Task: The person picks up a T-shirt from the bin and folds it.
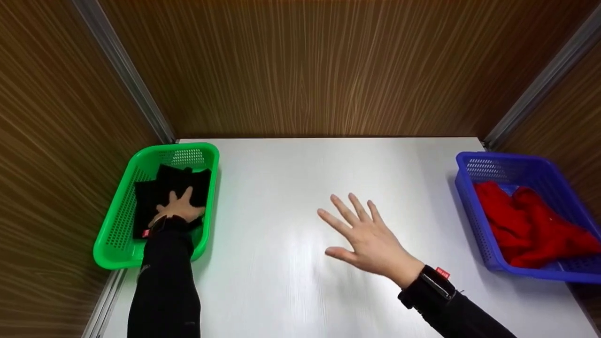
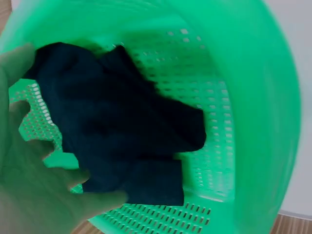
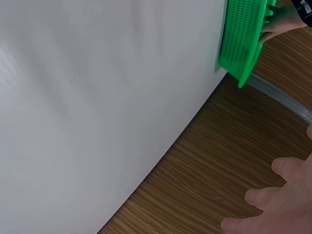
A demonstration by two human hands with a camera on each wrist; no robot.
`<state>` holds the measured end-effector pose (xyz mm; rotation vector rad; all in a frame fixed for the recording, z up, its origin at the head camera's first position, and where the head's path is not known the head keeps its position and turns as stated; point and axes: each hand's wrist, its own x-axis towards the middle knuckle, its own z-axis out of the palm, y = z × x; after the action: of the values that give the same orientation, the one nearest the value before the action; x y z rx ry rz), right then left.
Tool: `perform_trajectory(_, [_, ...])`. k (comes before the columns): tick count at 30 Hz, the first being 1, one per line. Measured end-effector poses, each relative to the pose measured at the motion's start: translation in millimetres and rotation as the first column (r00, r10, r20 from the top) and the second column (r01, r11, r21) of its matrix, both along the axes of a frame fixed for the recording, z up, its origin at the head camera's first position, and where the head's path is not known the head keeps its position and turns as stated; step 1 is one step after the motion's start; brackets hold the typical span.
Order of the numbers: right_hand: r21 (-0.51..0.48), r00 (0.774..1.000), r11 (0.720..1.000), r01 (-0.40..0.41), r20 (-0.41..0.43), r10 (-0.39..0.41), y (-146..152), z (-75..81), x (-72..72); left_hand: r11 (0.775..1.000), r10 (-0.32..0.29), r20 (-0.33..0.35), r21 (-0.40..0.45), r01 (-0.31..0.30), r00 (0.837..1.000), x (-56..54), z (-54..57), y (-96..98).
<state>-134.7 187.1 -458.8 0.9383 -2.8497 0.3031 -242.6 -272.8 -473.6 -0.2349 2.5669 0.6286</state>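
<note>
My left hand (image 1: 181,207) is over the green basket (image 1: 213,188), fingers spread above a piece of black cloth (image 1: 152,197) lying inside it. In the left wrist view the black cloth (image 2: 122,117) lies crumpled on the basket floor, and the fingers (image 2: 105,202) are spread at its edge without curling round it. My right hand (image 1: 371,241) hovers above the middle of the white table (image 1: 272,202), palm down with fingers apart and nothing held. Only the fingers of that hand (image 3: 280,204) show at the corner of the right wrist view.
A blue basket (image 1: 476,230) stands at the table's right side, with red cloth (image 1: 526,225) bunched inside. Wood-grain panels (image 1: 300,70) rise at the back and on both sides. Metal strips (image 1: 127,65) run along the corners.
</note>
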Motion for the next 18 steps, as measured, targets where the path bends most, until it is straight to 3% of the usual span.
perform_trajectory(5, [0.012,0.999,0.999,-0.044,-0.004,0.044,-9.9,5.6,11.2,0.998,-0.055,0.086,-0.036,0.058,0.995,18.3,18.5,10.4])
perform_trajectory(9, [0.028,0.997,0.997,-0.070,-0.024,0.071,-17.0,9.4,17.9,0.991,-0.098,0.106,-0.081,0.106,0.990,28.0,27.6,15.7])
perform_trajectory(15, [0.030,0.993,0.994,-0.108,-0.047,0.109,-25.4,12.8,25.2,0.978,-0.136,0.125,-0.139,0.153,0.983,31.2,32.0,16.4])
perform_trajectory(18, [0.035,0.991,0.992,-0.119,-0.055,0.121,-27.9,13.7,26.8,0.969,-0.157,0.075,-0.181,0.168,0.985,37.4,29.3,15.4])
